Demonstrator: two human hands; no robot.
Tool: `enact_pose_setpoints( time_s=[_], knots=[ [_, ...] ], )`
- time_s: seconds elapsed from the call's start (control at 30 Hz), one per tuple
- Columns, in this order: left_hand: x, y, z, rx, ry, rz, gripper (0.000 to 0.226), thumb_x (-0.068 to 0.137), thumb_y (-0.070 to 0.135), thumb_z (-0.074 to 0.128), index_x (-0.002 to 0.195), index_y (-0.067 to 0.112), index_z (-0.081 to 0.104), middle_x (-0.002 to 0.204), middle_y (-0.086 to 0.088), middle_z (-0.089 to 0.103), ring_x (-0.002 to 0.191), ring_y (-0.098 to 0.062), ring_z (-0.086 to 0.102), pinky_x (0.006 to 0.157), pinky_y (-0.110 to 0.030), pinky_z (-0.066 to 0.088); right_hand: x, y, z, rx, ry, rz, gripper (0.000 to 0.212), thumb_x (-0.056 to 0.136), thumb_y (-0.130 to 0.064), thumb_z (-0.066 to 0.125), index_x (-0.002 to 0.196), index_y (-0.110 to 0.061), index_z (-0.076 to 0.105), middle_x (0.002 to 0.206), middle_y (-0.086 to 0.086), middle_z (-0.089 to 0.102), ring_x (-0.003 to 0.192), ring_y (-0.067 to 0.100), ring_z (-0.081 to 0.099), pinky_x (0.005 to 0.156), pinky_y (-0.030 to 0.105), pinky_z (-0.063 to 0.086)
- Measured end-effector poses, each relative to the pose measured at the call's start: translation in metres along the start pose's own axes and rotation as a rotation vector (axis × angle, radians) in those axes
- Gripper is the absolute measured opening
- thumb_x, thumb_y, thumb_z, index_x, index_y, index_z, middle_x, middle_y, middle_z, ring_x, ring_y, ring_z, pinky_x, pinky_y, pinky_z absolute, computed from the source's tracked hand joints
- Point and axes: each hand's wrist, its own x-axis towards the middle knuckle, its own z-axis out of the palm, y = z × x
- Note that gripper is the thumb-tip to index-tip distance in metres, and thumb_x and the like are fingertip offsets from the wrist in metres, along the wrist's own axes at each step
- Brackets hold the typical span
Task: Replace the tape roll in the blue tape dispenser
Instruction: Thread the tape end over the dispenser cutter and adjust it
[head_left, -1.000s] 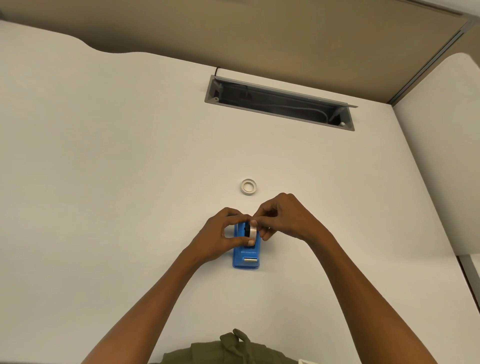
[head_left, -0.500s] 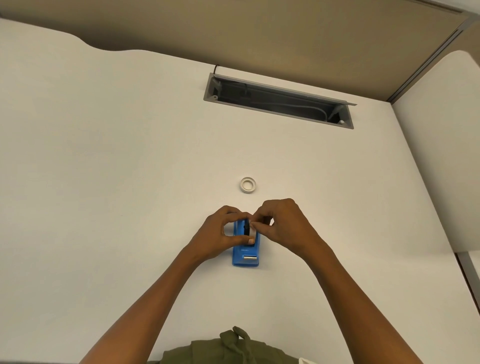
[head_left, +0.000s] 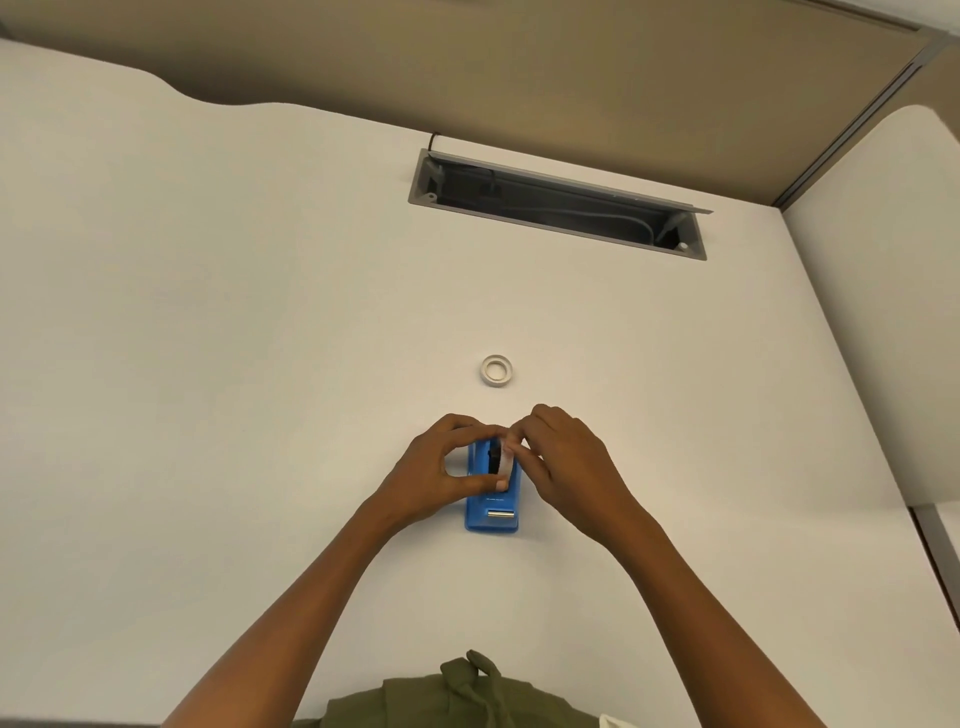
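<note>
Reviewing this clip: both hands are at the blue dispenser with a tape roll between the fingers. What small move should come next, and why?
Probably press the tape roll down until it seats in the blue tape dispenser. The left hand and right hand pinch it right over the dispenser's cradle, on edge, seemingly not fully in. The white ring lying apart on the desk is likely the spent core.

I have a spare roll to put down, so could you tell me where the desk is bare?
Bare desk lies left of the left hand and right of the right hand. It is crowded between the blue dispenser and the white ring.
</note>
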Motion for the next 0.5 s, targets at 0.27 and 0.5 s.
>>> enact_pose_setpoints(
  time_s=[0.27,0.5],
  knots=[
    [-0.011,-0.004,-0.004,0.014,-0.096,-0.021,0.112,0.041,0.06,0.084,0.13,0.065,0.015,0.124,0.04,0.036,0.114,0.022,0.033,0.087,-0.008,0.03,-0.021,-0.006,0.02,-0.064,0.219,-0.034,0.006,0.087,-0.009,0.06,0.085,-0.007,0.065,0.081,0.009,0.056,0.074,0.025,0.051,0.063,0.037,0.044],
    [-0.011,-0.01,0.001,0.142,-0.139,0.039,0.11,0.045,0.064,0.079,0.132,0.062,0.013,0.122,0.054,0.017,0.114,0.03,0.02,0.083,-0.001,0.025,-0.035,-0.005,0.042,-0.036,0.505,-0.088,0.05,0.101,-0.033,0.033,0.084,-0.004,0.07,0.073,0.01,0.058,0.075,0.014,0.036,0.063,0.025,0.035]
  ],
)
